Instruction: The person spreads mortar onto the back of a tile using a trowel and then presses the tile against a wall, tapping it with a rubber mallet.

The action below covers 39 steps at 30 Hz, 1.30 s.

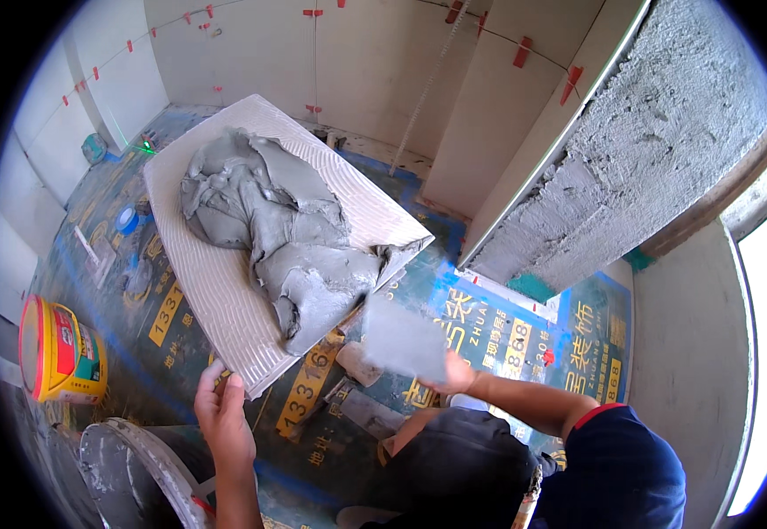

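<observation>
My left hand [223,407] is closed on the near corner of a large pale slab [241,339], its thumb along the edge. Combed ridges cover the slab's upper face. Over its middle and right side lies a thick, folded heap of wet grey mortar [269,198]. The mortar reaches the slab's right edge. My right hand [454,374] grips a flat, rectangular trowel [404,339], smeared by motion, just off that edge. The trowel's blade hides part of the floor, and my right fingers show only partly.
A yellow bucket [84,361] stands at the left, with a mortar-crusted bucket [110,467] nearer. Printed green sheeting [480,353] covers the floor. A blue tape roll [126,220] lies beyond. A rough mortared strip [621,141] rises at the right; red clips [523,53] dot the panelled walls.
</observation>
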Each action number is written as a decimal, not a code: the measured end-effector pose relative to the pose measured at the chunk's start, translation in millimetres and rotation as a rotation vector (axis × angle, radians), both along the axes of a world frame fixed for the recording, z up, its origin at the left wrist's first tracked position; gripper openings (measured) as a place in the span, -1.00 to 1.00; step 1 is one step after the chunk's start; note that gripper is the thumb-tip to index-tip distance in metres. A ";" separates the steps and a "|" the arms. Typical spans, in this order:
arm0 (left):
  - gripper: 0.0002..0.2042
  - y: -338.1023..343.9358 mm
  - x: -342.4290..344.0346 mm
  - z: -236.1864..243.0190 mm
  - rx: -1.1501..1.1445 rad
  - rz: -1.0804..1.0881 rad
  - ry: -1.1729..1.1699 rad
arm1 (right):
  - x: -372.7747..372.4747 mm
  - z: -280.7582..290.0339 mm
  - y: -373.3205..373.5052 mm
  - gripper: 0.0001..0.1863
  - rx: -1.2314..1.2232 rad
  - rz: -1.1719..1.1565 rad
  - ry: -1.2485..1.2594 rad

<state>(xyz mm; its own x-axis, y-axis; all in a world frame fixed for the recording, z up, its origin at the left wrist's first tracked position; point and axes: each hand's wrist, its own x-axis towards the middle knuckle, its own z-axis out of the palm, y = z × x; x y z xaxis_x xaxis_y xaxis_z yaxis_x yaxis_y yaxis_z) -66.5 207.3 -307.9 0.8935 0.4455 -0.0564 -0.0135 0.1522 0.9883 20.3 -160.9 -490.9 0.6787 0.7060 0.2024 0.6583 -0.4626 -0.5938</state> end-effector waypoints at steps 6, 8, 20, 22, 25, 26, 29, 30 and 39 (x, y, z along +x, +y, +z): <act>-0.71 12.6 -4.1 -11.9 -0.089 0.009 -0.041 | 44.1 192.4 -36.2 -0.58 0.153 -0.247 0.260; -0.71 9.3 1.4 -10.3 -0.133 0.020 -0.022 | 62.3 238.8 -36.3 -0.57 0.126 -0.333 0.194; -0.69 56.1 104.4 -11.2 0.038 0.243 0.109 | 206.2 381.9 96.6 -0.43 -0.658 0.188 -0.497; -0.65 46.6 110.0 -19.4 0.076 0.325 0.080 | 237.9 393.2 129.6 -0.43 -0.777 0.233 -0.543; -0.56 47.4 101.7 -29.7 0.372 0.310 0.185 | 292.4 391.2 166.6 -0.44 -0.843 0.419 -0.665; -0.56 47.6 99.2 -33.2 0.367 0.328 0.195 | 313.4 389.8 176.7 -0.44 -0.787 0.510 -0.704; -0.56 41.8 101.2 -37.3 0.522 0.414 0.233 | 356.0 385.8 205.4 -0.42 -0.746 0.616 -0.759; -0.58 37.5 103.1 -35.0 0.440 0.400 0.196 | 366.4 385.4 212.9 -0.41 -0.801 0.549 -0.697; -0.64 34.8 107.2 -23.6 0.368 0.463 0.140 | 398.2 398.0 278.0 -0.45 -0.850 0.216 0.795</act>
<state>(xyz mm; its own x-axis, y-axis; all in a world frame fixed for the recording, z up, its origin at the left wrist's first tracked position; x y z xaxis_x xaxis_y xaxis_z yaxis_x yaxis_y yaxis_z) 40.7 242.1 -331.5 0.5979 0.7983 0.0724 0.1372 -0.1908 0.9720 418.5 117.2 -92.9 0.2521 0.5252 -0.8127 0.3557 -0.8314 -0.4269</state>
